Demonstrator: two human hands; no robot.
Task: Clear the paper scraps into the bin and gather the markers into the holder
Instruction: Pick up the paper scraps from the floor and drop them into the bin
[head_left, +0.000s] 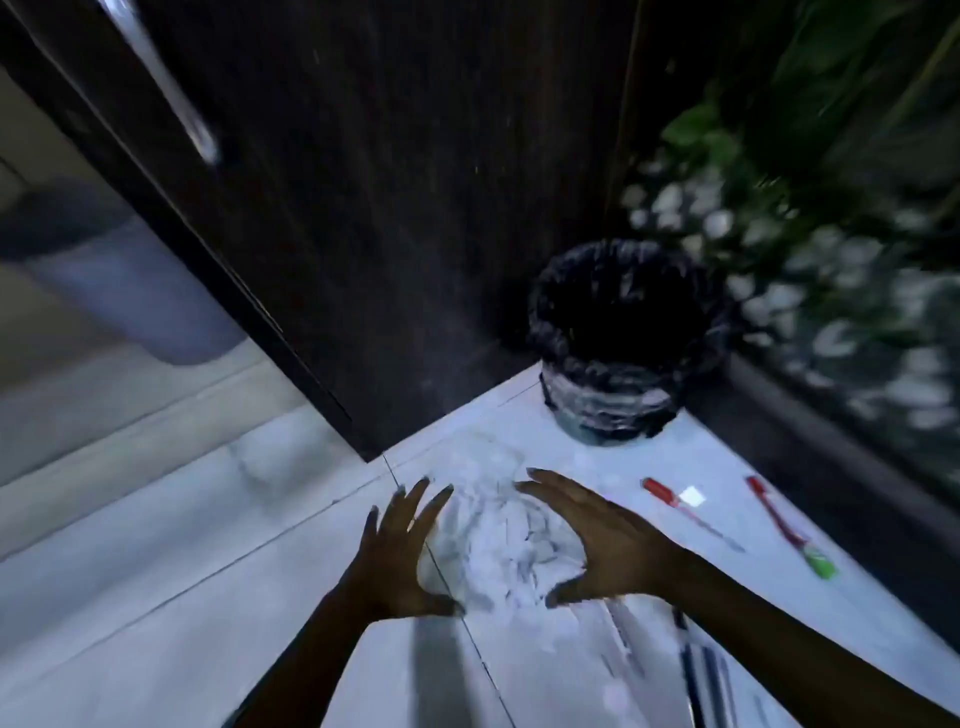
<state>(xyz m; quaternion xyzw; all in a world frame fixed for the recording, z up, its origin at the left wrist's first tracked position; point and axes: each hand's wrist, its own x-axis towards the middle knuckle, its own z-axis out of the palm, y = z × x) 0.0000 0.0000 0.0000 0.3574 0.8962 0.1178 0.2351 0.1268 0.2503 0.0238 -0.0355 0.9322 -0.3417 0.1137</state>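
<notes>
Both my hands are down over the pale floor (156, 597), left hand (400, 551) and right hand (602, 540) with fingers spread and grip open, cupped on either side of a heap of white paper scraps (504, 540) between them; frame blurred, so contact with the heap is unclear. Bin (623, 332), lined with a black bag, stands just beyond the scraps in the corner against the dark wood panel (415, 208). To my right lie a red marker (691, 512) beside a small white scrap (692, 494), and farther right a red marker with green cap (792, 527), well apart from the heap.
</notes>
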